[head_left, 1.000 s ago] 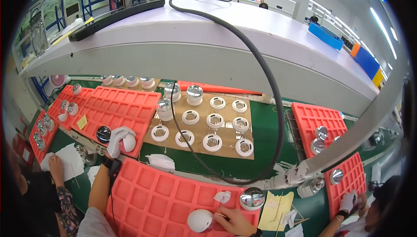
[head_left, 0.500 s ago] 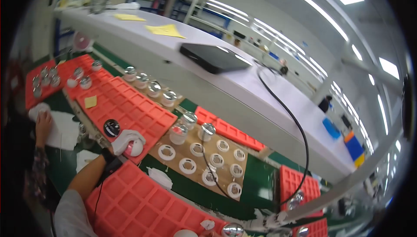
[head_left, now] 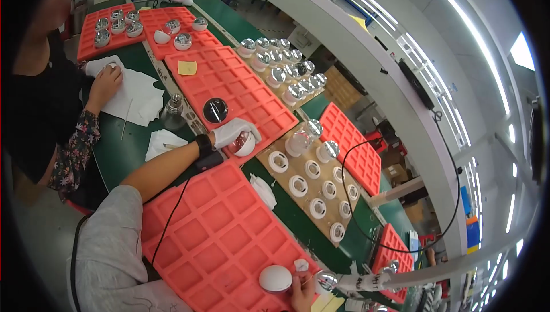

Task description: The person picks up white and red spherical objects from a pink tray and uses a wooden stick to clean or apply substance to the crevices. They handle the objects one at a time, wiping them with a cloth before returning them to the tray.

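Note:
My left hand [head_left: 234, 131], in a white glove with a dark band at the wrist, is closed over a round white bulb with a mirrored top [head_left: 243, 143]. The bulb sits at the near corner of a red compartment tray [head_left: 229, 77]. Beside the hand lies a glossy black disc [head_left: 215, 110]. At the lower edge, my bare right hand [head_left: 302, 295] has its fingers curled; what they hold is hidden. It is next to a white dome [head_left: 275, 279], a small white wad [head_left: 301, 264] and a mirrored ball [head_left: 326, 280].
A large red tray [head_left: 200, 220] lies before me. White rings [head_left: 298, 186] and several bulbs stand on a brown board [head_left: 269, 154]; more mirrored bulbs [head_left: 277, 76] stand behind. A co-worker's hands [head_left: 107, 80] rest on white cloth at left. A black cable [head_left: 401, 251] loops at right.
My view has swung, so the bench sits differently and more of the co-worker shows. My left hand stays on the bulb at the tray's corner. More of my right hand has come into view.

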A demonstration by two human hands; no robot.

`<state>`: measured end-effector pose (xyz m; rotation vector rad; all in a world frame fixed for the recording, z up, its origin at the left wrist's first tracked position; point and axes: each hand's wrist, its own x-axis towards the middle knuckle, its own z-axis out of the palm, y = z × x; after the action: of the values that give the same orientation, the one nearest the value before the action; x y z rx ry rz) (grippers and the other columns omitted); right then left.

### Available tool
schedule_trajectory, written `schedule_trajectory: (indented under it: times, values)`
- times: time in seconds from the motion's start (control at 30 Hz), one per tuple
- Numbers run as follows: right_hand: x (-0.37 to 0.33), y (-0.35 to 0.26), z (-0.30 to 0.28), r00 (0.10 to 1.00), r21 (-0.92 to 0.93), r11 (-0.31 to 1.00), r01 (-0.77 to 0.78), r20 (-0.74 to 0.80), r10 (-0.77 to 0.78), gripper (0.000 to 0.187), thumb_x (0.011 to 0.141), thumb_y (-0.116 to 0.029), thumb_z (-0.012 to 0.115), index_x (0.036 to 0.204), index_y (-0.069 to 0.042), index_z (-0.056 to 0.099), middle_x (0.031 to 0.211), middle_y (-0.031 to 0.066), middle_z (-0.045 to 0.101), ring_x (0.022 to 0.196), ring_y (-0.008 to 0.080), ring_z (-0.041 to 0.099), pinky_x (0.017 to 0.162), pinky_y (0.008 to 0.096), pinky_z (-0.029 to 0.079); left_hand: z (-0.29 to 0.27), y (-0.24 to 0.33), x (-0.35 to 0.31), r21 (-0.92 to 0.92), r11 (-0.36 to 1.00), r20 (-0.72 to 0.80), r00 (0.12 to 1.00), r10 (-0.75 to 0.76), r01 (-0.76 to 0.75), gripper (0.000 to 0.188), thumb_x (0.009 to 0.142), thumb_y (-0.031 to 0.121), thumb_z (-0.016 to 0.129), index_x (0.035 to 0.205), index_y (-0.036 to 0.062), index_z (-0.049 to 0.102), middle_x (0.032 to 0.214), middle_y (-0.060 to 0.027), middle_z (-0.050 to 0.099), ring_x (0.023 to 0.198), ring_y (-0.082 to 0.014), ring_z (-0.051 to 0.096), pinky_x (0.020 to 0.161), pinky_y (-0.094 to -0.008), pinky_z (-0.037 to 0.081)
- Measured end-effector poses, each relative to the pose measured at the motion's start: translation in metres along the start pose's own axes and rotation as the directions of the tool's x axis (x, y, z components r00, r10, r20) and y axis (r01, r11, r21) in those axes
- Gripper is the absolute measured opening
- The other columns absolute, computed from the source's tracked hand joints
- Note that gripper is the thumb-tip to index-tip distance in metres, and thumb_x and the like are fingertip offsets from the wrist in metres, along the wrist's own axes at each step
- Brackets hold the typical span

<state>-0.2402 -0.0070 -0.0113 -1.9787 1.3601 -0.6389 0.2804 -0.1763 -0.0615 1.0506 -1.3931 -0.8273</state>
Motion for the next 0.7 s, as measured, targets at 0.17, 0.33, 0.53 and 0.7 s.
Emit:
schedule_trajectory:
  times: [0.17,0.33,0.53,0.7]
  values:
    - [-0.002,0.001,0.005,0.998,0.324,0.944,-0.066,0.022,0.062,0.012,0.107,-0.016,0.060,0.108,-0.004,0.060,0.082,0.0026,0.060,0.070,0.0104,0.053,0.064,0.0264,0.044,0.001,0.010,-0.004,0.039,0.995,0.046,0.995,0.089,-0.091,0.034,0.095,0.015,0.046,0.101,-0.0040,0.074,0.102,-0.0155,0.075,0.100,-0.0223,0.070,0.095,-0.0319,0.051]
    - [-0.001,-0.004,0.004,0.987,0.465,0.871,-0.155,0.112,0.116,0.009,0.107,-0.010,0.058,0.104,-0.001,0.056,0.079,-0.0010,0.055,0.066,0.0056,0.047,0.059,0.0219,0.038,0.000,0.020,-0.007,-0.056,0.998,0.054,0.998,0.019,-0.016,0.032,0.094,0.014,0.049,0.102,-0.0060,0.073,0.104,-0.0154,0.075,0.102,-0.0222,0.070,0.096,-0.0319,0.051]
    - [-0.001,-0.012,0.006,0.994,0.456,0.884,-0.103,0.086,0.071,0.010,0.108,-0.010,0.057,0.104,-0.001,0.056,0.079,-0.0010,0.056,0.067,0.0056,0.049,0.060,0.0220,0.039,0.005,0.031,-0.009,-0.066,0.997,0.058,0.998,-0.038,0.042,0.029,0.095,0.013,0.054,0.103,-0.0062,0.073,0.105,-0.0145,0.075,0.103,-0.0211,0.070,0.097,-0.0322,0.051]
    - [-0.004,0.001,0.007,0.996,0.400,0.915,-0.062,0.086,0.030,0.009,0.108,-0.010,0.056,0.106,-0.001,0.056,0.079,-0.0005,0.057,0.068,0.0060,0.051,0.060,0.0222,0.040,0.009,0.032,-0.008,-0.041,0.997,0.053,0.997,-0.058,0.060,0.027,0.096,0.014,0.055,0.104,-0.0049,0.073,0.106,-0.0126,0.075,0.103,-0.0196,0.070,0.096,-0.0311,0.052]
